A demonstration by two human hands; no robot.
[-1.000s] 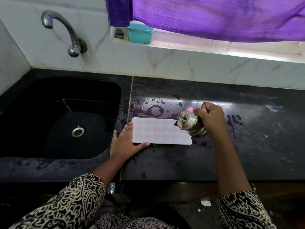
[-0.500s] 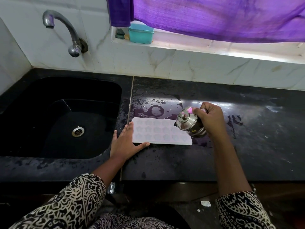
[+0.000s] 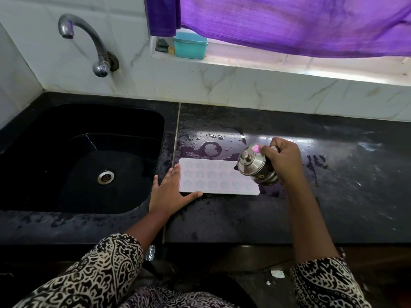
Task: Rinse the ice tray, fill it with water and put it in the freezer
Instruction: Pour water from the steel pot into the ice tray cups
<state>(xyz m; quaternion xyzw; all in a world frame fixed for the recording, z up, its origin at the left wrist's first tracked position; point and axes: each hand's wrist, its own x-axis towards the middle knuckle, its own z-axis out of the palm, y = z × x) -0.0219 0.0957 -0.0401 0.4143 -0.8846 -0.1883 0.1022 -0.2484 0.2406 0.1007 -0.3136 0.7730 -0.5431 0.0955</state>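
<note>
Ice tray (image 3: 213, 176) lies on the table (image 3: 244, 218) just right of the sink (image 3: 44, 152), your left grip (image 3: 170, 192) spread flat against its sink-side end, right grip (image 3: 282, 161) clamped round a tilted steel pot (image 3: 255, 167); likely floppy and slosh-prone, so lift it level by both short ends.

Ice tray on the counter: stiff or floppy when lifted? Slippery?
The ice tray looks thin and flat, probably flexible, so it may sag when lifted, especially with water in it. Droplets on the counter suggest a wet, slick underside; the left hand bracing its corner fits that.
</note>
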